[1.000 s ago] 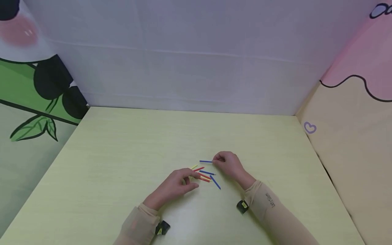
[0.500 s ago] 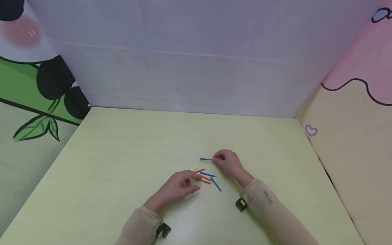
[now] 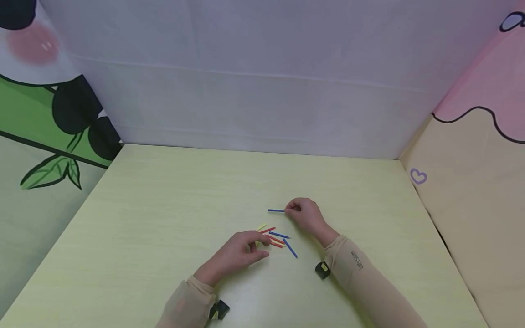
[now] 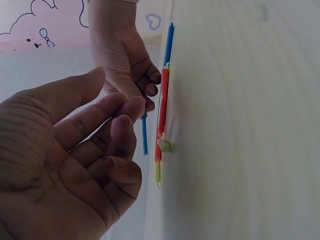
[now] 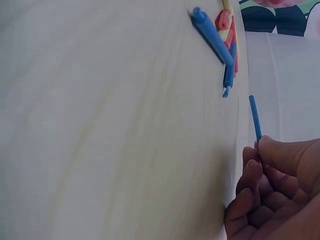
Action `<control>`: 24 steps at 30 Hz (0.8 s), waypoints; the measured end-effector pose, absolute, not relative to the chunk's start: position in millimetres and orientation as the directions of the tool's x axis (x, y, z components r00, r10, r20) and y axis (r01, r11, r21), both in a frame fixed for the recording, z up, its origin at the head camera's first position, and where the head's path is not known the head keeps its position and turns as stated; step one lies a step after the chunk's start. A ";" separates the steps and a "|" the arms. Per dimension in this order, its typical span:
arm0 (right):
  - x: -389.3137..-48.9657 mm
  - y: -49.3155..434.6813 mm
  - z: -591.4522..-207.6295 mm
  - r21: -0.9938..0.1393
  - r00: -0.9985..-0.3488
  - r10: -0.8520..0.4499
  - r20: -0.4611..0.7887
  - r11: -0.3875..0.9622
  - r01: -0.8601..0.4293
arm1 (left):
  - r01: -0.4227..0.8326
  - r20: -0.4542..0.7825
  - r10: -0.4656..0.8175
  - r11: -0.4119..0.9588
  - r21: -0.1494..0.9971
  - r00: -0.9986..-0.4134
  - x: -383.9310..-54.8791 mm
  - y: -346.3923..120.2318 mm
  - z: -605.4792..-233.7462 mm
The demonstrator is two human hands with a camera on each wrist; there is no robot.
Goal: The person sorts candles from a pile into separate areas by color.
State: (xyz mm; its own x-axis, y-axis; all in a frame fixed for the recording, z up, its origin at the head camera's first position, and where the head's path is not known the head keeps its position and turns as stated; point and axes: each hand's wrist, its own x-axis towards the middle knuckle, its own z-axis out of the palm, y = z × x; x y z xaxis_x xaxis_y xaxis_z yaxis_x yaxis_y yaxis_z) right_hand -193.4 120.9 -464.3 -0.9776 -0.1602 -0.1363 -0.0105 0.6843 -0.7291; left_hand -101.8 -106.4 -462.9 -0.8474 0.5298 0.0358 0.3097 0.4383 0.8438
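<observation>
My right hand (image 3: 305, 214) pinches one end of a thin blue candle (image 3: 275, 210) between thumb and fingertips; its free end points left, above the table in the right wrist view. Just in front lies a loose pile of thin candles. Among them are a red candle (image 3: 268, 230), a yellow candle (image 3: 261, 227), a blue candle (image 3: 280, 235) and another blue candle (image 3: 290, 248) slanting toward me. My left hand (image 3: 238, 250) hovers at the pile's left side, fingers loosely bent and holding nothing in the left wrist view. It hides part of the pile in the head view.
The pale wooden table (image 3: 164, 205) reaches back to a plain light wall (image 3: 254, 105). Cartoon-printed panels stand at the left and right edges. A small black camera (image 3: 322, 269) sits on the right wrist, another black camera (image 3: 219, 310) on the left.
The right hand has moved slightly back, away from the pile, carrying the blue candle. The left hand stays beside the pile. The whole head view has shifted a little.
</observation>
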 end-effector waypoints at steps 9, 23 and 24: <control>-198.8 118.7 -464.5 -0.712 -0.978 -0.155 -0.140 0.702 -0.009 | 0.288 0.006 0.519 0.464 0.838 -0.854 -102.2 -104.6 -462.5; -207.4 118.0 -466.6 -0.698 -0.979 -0.150 -0.135 0.716 -0.014 | 0.291 0.008 0.476 0.524 0.800 -0.879 -108.0 -100.0 -460.8; -208.0 117.8 -466.7 -0.698 -0.979 -0.150 -0.136 0.716 -0.013 | 0.302 0.016 0.478 0.528 0.794 -0.878 -108.8 -99.7 -461.0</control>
State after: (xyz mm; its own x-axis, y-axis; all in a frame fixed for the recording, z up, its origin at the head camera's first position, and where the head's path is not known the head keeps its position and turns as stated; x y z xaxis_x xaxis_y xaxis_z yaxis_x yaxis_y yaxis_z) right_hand -208.0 117.8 -466.7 -0.9793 -0.1500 -0.1360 -0.0126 0.7158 -0.6982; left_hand -108.8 -99.7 -461.0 -0.8782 0.4781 0.0160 0.3019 0.5279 0.7938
